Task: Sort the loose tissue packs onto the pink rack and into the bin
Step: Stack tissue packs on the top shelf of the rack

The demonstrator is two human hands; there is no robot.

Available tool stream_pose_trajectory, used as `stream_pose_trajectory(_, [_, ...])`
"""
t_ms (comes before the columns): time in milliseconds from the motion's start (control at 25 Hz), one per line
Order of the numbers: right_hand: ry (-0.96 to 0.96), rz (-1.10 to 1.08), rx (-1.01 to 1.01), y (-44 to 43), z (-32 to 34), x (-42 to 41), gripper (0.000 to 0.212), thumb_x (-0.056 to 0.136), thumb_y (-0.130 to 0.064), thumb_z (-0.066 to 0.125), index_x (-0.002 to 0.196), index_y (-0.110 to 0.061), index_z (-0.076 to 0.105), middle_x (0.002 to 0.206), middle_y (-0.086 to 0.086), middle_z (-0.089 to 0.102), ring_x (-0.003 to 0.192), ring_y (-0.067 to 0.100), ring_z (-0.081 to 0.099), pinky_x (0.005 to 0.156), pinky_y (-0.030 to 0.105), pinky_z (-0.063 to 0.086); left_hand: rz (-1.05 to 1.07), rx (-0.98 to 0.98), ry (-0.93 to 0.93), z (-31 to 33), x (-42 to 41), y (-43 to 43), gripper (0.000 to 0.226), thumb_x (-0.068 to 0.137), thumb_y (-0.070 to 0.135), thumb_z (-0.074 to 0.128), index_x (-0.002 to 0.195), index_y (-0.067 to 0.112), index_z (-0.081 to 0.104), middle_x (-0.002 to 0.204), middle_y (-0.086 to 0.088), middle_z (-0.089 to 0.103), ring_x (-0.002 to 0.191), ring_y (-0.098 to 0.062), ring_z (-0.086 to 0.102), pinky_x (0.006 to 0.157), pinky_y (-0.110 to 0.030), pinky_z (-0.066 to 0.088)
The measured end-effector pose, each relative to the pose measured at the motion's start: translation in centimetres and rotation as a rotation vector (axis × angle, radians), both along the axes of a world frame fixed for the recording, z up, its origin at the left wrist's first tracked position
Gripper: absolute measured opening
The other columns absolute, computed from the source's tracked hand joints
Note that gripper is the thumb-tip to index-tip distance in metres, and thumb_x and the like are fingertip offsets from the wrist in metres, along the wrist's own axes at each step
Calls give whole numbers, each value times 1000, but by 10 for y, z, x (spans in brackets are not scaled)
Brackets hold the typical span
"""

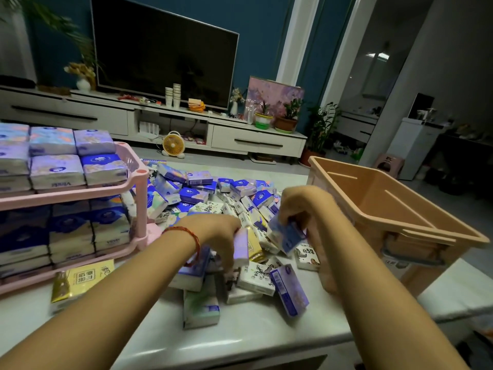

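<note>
Our left hand (221, 233) pinches a pale lilac pack (241, 248), nearer the pink rack (138, 182) at left. Our right hand (296, 206) curls its fingers round a blue pack (286, 237), likely for the tan bin (378, 206) at right. Loose packs (202, 193) lie heaped between.

Ahead of you, a dark TV (165, 54) sits above a long white stand (256, 141). On the stand: stacked paper cups (173, 96) in front of the screen, an orange pile (197, 104) just right of them, a white vase (83, 83) with pale flowers at the left, and a pink painting (274, 93) leaning on the blue wall (266, 28) at the right, with potted plants (289, 116) in front of it. Yellow fan (173, 144) on the floor by the stand's open middle. Taller plant (321, 129) past the stand's right end. Far right, dim: white cabinet (413, 145), pink stool (388, 164) low beside it. Green fronds (53, 25) top left. Pale glossy table (240, 332) under you.
</note>
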State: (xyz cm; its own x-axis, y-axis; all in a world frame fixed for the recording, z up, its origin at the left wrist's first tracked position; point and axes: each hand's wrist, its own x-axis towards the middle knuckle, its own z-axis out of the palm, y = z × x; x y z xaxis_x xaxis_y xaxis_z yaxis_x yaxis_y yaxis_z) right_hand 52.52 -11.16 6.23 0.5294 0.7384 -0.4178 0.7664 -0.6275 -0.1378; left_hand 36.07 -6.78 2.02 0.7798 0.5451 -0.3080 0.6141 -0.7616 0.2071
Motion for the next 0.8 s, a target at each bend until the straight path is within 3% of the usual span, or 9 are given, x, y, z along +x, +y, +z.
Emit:
stream_pose_trajectory(120, [240,57,417,4,36,-16,12,92,-11,54,103,-10,49,97,14,60,78,23,64,67,31,57,67,-26,-273,37,-20,10,67,70,27,79,127,14,46,121,-3,56,101,-20,53,87,-30,44])
stream_pose_trajectory(240, [519,128,669,17,55,-56,15,97,-15,47,110,-11,42,93,17,59,57,19,64,45,29,54,183,33,-531,74,-56,28,58,68,24,79,118,14,53,109,-3,62,95,-22,59,86,-31,48])
stream_pose_trajectory(360, [679,210,923,45,64,-103,22,93,-14,55,110,-12,43,87,19,59,38,15,58,32,22,44,375,227,-745,97,-108,52,71,67,22,77,130,15,43,124,-7,56,111,-24,53,96,-33,44])
stream_pose_trajectory(440, [841,234,948,67,62,-130,18,92,-6,54,107,-8,45,85,22,59,35,16,57,32,21,43,554,321,-822,97,-141,68,84,68,22,75,137,17,28,131,-9,47,122,-25,42,100,-28,38])
stream_pose_trajectory(520, [875,267,864,91,55,-154,21,91,0,50,112,-1,48,96,27,57,39,18,60,34,22,45,662,366,-834,91,-173,82,78,67,26,77,130,18,32,127,-7,48,122,-24,39,100,-29,39])
stream_pose_trajectory(600, [857,252,846,112,47,-168,27,89,0,51,116,0,49,101,26,58,45,17,61,35,24,47,705,389,-734,83,-194,93,69,67,32,76,124,21,41,126,-3,47,122,-22,37,102,-30,37])
stream_pose_trajectory(720, [802,224,851,129,42,-173,23,87,3,55,108,-4,52,77,15,58,45,16,58,34,23,48,676,328,-681,75,-207,100,67,65,39,78,123,25,46,126,2,44,123,-15,36,103,-25,35])
stream_pose_trajectory(800, [808,258,799,131,40,-177,20,87,3,56,105,-5,52,72,14,59,48,18,58,35,23,48,627,282,-692,71,-209,106,69,65,40,79,124,28,46,128,4,43,124,-12,37,103,-24,35])
